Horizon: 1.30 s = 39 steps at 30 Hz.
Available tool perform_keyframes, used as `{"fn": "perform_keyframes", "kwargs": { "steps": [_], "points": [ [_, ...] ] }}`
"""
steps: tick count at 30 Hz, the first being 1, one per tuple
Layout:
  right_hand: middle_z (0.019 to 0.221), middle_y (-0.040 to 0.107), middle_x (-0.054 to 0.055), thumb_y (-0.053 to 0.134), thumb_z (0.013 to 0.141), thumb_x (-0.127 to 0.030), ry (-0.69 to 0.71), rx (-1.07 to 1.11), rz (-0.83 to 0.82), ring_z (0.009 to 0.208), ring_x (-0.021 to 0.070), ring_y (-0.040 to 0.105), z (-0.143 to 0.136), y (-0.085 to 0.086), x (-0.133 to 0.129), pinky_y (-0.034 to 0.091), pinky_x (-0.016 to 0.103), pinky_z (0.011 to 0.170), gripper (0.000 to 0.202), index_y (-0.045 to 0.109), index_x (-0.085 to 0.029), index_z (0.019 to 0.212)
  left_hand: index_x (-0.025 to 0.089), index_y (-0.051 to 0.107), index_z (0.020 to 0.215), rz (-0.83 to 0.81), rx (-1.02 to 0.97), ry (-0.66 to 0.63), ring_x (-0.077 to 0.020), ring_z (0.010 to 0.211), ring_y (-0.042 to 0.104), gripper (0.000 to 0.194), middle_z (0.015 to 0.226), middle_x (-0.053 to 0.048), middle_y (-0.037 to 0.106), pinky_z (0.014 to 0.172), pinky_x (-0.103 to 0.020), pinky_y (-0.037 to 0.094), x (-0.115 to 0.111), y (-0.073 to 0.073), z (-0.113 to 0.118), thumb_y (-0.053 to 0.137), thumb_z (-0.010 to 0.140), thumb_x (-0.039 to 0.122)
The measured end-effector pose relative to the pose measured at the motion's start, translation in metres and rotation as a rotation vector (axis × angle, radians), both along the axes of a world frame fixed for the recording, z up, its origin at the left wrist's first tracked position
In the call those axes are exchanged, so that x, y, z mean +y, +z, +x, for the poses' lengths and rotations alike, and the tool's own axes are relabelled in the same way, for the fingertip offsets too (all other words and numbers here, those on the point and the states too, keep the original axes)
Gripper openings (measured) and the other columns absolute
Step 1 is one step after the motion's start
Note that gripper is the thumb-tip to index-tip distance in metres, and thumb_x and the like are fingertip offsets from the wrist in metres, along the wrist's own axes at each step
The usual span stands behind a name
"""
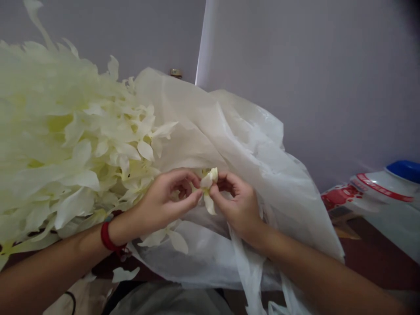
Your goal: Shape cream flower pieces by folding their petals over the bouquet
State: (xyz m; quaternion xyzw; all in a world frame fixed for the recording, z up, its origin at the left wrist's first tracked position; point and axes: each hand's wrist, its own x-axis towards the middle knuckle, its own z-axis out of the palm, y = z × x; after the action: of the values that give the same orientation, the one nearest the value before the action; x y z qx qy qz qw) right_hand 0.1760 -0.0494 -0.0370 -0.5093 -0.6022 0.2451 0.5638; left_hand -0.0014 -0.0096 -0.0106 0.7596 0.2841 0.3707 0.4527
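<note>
Head: flower (208,180) between hands (158,200) (242,205)

Head view: illumination is dim, soft and cool, its source not visible; the grey wall (311,78) is evenly muted, with a paler strip along its vertical edge; faint sheen marks the folds of the plastic bag (269,175); shadow deepens beneath the forearms; the petal pile (65,131) appears smeared and pale toward the left, detail being lost; the jar (380,192) at right looks stretched; the upper right corner darkens.
</note>
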Motion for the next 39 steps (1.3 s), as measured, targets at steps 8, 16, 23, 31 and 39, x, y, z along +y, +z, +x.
{"fn": "perform_keyframes", "kwargs": {
  "steps": [8,16,23,31,39],
  "points": [
    [0.069,0.068,0.000,0.063,0.084,-0.023,0.014,-0.137,0.102,0.060,0.0146,0.061,0.002,-0.002,-0.001,0.049,0.027,0.060,0.007,0.068,-0.020,0.079,0.015,0.065,0.082,-0.301,-0.164,-0.010,-0.0088,0.067,0.061,0.029,0.077,0.000,0.068,0.060,-0.018,0.046,0.006,-0.003,0.007,0.083,0.076,0.037],
    [0.071,0.069,0.001,0.061,0.091,-0.026,0.039,-0.195,0.152,0.062,0.0151,0.063,0.006,-0.003,0.000,0.050,0.028,0.063,0.013,0.069,-0.020,0.084,0.015,0.071,0.079,-0.328,-0.123,-0.048,-0.0075,0.062,0.051,0.023,0.070,0.002,0.063,0.057,-0.019,0.039,0.007,-0.003,0.004,0.082,0.077,0.035],
    [0.069,0.065,0.001,0.056,0.092,-0.027,0.047,-0.157,0.041,0.062,0.0162,0.062,0.005,-0.010,0.007,0.049,0.027,0.059,0.014,0.064,-0.021,0.082,0.014,0.068,0.075,-0.336,-0.044,-0.115,-0.0072,0.057,0.043,0.031,0.064,0.004,0.055,0.053,-0.020,0.033,0.010,-0.002,0.001,0.082,0.075,0.042],
    [0.069,0.064,0.000,0.054,0.095,-0.030,0.128,-0.055,-0.066,0.061,0.0149,0.060,0.003,-0.011,0.009,0.049,0.025,0.057,0.017,0.061,-0.022,0.082,0.014,0.068,0.077,-0.270,0.002,-0.097,-0.0103,0.067,0.046,0.027,0.070,0.002,0.056,0.062,-0.022,0.035,0.014,-0.010,0.000,0.078,0.078,0.038],
    [0.072,0.068,0.001,0.054,0.096,-0.034,0.210,0.006,-0.091,0.061,0.0147,0.066,0.003,-0.013,0.012,0.056,0.025,0.059,0.020,0.062,-0.022,0.083,0.013,0.069,0.077,-0.287,0.019,-0.109,-0.0099,0.064,0.047,0.024,0.069,0.001,0.058,0.060,-0.023,0.034,0.018,-0.010,-0.001,0.077,0.079,0.035]
  ]
}}
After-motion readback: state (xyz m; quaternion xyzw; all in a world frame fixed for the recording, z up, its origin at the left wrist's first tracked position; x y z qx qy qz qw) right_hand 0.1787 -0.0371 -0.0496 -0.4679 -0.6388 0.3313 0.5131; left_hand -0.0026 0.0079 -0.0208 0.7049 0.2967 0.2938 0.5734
